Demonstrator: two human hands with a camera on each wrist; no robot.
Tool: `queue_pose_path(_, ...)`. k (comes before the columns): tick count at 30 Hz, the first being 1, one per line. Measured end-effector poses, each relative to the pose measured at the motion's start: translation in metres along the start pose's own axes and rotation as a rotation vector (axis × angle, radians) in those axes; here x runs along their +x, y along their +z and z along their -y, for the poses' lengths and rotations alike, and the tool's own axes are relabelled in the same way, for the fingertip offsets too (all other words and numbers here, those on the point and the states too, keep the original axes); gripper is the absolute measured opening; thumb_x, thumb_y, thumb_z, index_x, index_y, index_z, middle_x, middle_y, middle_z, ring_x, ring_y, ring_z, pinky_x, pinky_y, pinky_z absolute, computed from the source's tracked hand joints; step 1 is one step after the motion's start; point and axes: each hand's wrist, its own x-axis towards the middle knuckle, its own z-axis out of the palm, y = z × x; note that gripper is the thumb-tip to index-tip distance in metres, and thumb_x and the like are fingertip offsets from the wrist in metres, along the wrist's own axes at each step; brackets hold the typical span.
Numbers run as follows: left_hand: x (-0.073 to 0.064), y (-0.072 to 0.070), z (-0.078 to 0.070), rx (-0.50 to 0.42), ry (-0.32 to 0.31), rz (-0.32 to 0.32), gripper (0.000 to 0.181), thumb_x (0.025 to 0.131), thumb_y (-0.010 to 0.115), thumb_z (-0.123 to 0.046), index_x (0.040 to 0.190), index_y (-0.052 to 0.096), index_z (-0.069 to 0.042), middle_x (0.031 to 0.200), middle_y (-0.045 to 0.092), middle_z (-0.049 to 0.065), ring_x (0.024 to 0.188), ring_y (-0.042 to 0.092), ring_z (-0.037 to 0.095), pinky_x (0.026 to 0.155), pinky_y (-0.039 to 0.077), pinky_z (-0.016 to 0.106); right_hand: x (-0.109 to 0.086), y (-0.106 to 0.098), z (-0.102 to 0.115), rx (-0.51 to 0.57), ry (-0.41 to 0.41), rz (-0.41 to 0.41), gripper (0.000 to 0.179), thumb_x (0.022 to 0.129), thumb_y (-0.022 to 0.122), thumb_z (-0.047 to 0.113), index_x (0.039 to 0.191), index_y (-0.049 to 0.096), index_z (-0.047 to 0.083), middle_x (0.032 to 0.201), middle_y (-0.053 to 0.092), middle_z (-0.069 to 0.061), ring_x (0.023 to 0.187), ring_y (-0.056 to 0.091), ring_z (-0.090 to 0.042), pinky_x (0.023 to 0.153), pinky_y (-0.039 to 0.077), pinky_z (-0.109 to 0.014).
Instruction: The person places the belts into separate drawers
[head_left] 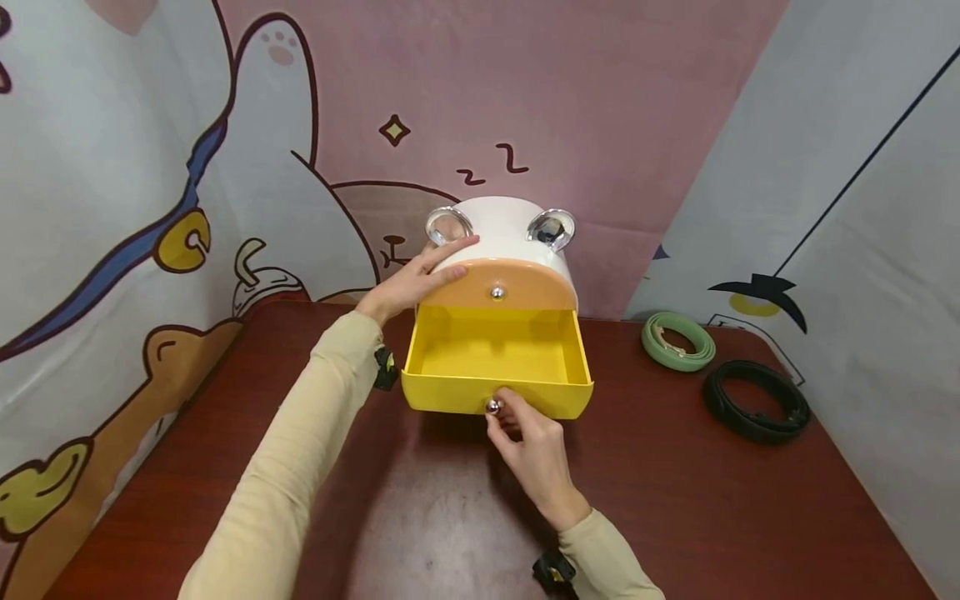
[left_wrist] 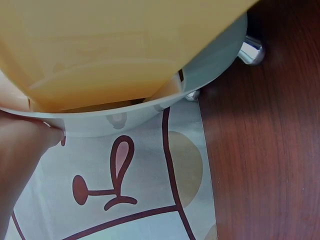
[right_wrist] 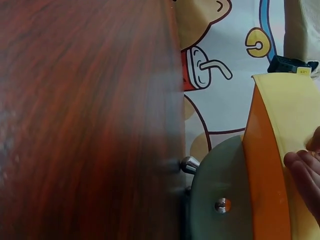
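A white desktop storage box (head_left: pixel 501 223) with two silver ring-shaped eyes stands at the table's back. Its yellow drawer (head_left: pixel 442 394) is pulled well out, and the inside looks bare. Above it, an orange drawer front (head_left: pixel 536 287) with a silver knob sits flush in the box. My left hand (head_left: pixel 401 290) rests on the box's upper left side, fingers stretched along it; the left wrist view shows fingers (left_wrist: pixel 47 137) at the rim. With thumb and fingers, my right hand (head_left: pixel 538 458) pinches the small silver knob (head_left: pixel 493 407) on the yellow drawer.
To the right, a coiled green belt (head_left: pixel 675 360) lies near the back edge, with a coiled black belt (head_left: pixel 757 429) nearer to me. A cartoon-printed cloth (head_left: pixel 600 108) hangs behind the dark red-brown table (head_left: pixel 660 517).
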Motion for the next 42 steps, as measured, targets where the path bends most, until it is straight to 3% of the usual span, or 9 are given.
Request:
queue_pose_path(7,0.001,-0.002,-0.004,-0.011,-0.014,0.011,0.051,0.099,0.052,-0.04,0.148,0.036,-0.041,0.16,0.01,-0.005,0.142,0.018,0.021,0.109,0.022,0.054,0.006,0.0,-0.002,-0.099,-0.069,-0.006,0.033,0.074,0.08,-0.002,0.103,0.065,0.003,0.084,0.068,-0.005,0.068,0.067,-0.012,0.058,0.054,-0.023)
queue_pose_path(14,-0.016,0.002,-0.031,-0.003,-0.039,0.028,0.052,0.1,0.051,-0.037,0.15,0.035,-0.036,0.161,0.007,0.002,0.142,0.016,0.026,0.109,0.021,0.055,0.003,-0.001,-0.002,-0.07,-0.095,-0.011,0.021,0.082,0.072,0.004,0.102,0.065,0.003,0.081,0.068,-0.005,0.066,0.067,-0.012,0.057,0.053,-0.022)
queue_pose_path(24,-0.016,0.0,-0.031,-0.005,-0.02,0.032,0.052,0.101,0.051,-0.037,0.15,0.035,-0.036,0.161,0.005,0.001,0.142,0.017,0.025,0.109,0.022,0.054,0.003,-0.003,-0.004,-0.035,-0.132,-0.036,0.021,0.08,0.07,0.001,0.1,0.064,0.002,0.08,0.068,-0.005,0.063,0.067,-0.012,0.055,0.053,-0.022)
queue_pose_path(32,-0.017,0.001,-0.03,-0.009,-0.016,0.026,0.052,0.101,0.051,-0.035,0.151,0.035,-0.035,0.161,0.007,0.001,0.142,0.019,0.025,0.109,0.022,0.053,0.001,-0.002,-0.001,-0.043,-0.131,-0.024,0.018,0.085,0.069,0.006,0.102,0.064,0.001,0.082,0.068,-0.006,0.066,0.067,-0.013,0.056,0.053,-0.024)
queue_pose_path(37,-0.016,0.001,-0.03,-0.028,-0.022,0.024,0.052,0.101,0.051,-0.035,0.15,0.036,-0.035,0.16,0.007,0.001,0.141,0.021,0.025,0.109,0.024,0.052,0.001,-0.007,-0.002,-0.037,-0.126,0.032,0.024,0.082,0.074,0.004,0.104,0.064,0.001,0.084,0.069,-0.006,0.067,0.067,-0.013,0.057,0.053,-0.023)
queue_pose_path(42,-0.017,-0.001,-0.029,-0.018,-0.019,0.025,0.052,0.101,0.051,-0.035,0.15,0.035,-0.034,0.161,0.004,0.003,0.141,0.018,0.025,0.109,0.023,0.052,0.004,-0.023,-0.006,0.026,-0.122,0.137,0.024,0.092,0.068,0.018,0.109,0.063,0.003,0.083,0.07,-0.004,0.067,0.066,-0.011,0.059,0.052,-0.019)
